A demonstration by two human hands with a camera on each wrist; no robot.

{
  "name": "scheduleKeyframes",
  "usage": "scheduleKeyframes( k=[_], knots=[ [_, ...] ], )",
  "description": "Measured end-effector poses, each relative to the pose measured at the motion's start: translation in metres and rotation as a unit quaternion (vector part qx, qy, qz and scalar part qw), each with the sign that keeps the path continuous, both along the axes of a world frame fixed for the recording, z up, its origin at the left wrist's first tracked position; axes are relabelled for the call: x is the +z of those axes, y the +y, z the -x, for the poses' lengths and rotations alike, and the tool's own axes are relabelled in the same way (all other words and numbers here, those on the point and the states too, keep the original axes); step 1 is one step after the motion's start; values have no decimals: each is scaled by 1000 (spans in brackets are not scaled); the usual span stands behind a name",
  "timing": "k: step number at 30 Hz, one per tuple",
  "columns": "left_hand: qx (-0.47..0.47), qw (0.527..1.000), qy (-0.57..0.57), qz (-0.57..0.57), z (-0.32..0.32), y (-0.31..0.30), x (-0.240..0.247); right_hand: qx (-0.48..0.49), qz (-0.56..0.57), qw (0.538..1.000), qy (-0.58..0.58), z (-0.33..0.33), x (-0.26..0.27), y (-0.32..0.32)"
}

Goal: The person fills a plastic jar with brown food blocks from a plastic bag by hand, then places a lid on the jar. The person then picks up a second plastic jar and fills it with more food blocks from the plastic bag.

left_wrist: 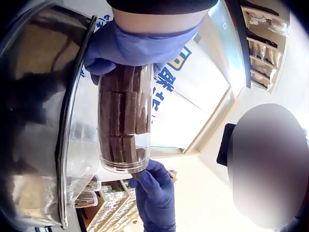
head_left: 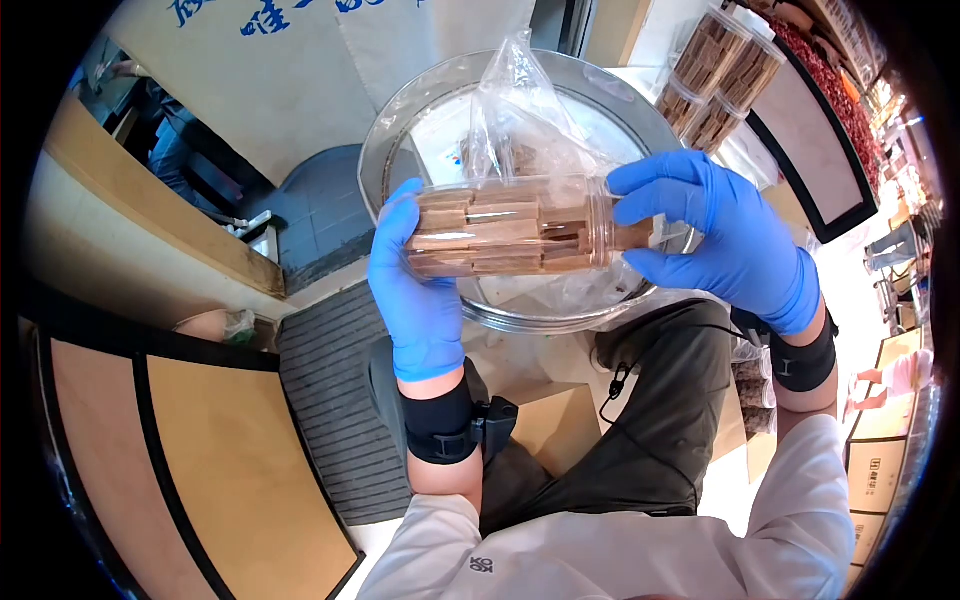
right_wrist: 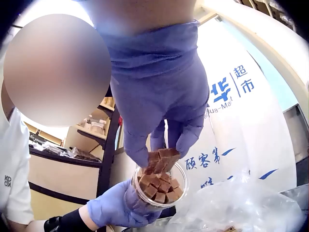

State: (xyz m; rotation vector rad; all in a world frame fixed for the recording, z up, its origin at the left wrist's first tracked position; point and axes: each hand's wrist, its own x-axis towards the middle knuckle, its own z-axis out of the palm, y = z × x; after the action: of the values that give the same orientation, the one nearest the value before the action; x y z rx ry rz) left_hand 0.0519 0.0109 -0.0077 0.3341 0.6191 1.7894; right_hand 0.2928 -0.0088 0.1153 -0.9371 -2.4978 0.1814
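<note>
Lying sideways over the metal basin is a clear plastic jar (head_left: 510,230), packed with rows of brown, square-cut sticks. My gloved left hand (head_left: 415,310) grips the jar around its base end. At the jar's mouth, my gloved right hand (head_left: 720,230) pinches a couple of brown sticks (right_wrist: 160,160) between thumb and fingers. These sticks overlap the rim in the right wrist view, above the square ends (right_wrist: 159,186) of those inside. No lid covers the mouth.
A round metal basin (head_left: 385,110) sits in front of my knees, with a clear plastic bag (head_left: 520,90) in it. Several filled jars (head_left: 712,60) are stacked at the back right. A cardboard box (head_left: 560,425) lies between my legs.
</note>
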Motion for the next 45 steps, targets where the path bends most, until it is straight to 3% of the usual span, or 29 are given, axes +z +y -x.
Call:
scheduleKeyframes(
  k=[2, 4, 5, 7, 10, 20, 23, 26, 29, 32, 34, 39, 40, 41, 45],
  knots=[
    [2, 1000, 7, 1, 0, 1, -1, 19, -17, 1000, -17, 2, 1, -1],
    [-27, 999, -20, -15, 1, 0, -1, -33, 104, 992, 70, 4, 2, -3],
    [-25, 999, -21, -15, 1, 0, -1, -31, 104, 992, 70, 2, -1, -1],
    [-28, 999, -31, -21, 2, -1, 1, 4, 114, 975, 191, -4, -13, 5],
    [-10, 999, -37, -13, 0, 0, 1, 9, 42, 984, 170, -7, -16, 3],
    [-15, 999, -36, -13, -3, 1, -3, -15, 42, 978, 205, 4, -34, -4],
    [-27, 998, -54, -7, 0, 3, -5, 0, 0, 977, 211, 3, -36, -5],
    [-39, 997, -68, -2, 3, 3, -5, 53, -11, 990, 132, 12, -34, -9],
    [-98, 986, -134, -13, 7, -2, 3, 93, -28, 988, 118, 11, -33, -11],
    [-91, 986, -139, -13, 11, -2, 4, 42, -38, 985, 162, 2, -36, -17],
    [-124, 971, -192, -64, 17, 2, -2, -59, 93, 975, 193, -8, -41, -17],
    [-134, 956, -215, -146, 21, -7, 4, -96, 37, 984, 147, -16, -49, -12],
    [-137, 956, -215, -146, 23, -4, 1, -78, -27, 985, 153, -14, -43, -12],
    [-135, 963, -201, -118, 24, -1, -2, -60, -89, 982, 157, -11, -38, -13],
    [-142, 975, -166, -46, 6, -4, 4, 25, -136, 979, 148, 10, -22, -13]
  ],
)
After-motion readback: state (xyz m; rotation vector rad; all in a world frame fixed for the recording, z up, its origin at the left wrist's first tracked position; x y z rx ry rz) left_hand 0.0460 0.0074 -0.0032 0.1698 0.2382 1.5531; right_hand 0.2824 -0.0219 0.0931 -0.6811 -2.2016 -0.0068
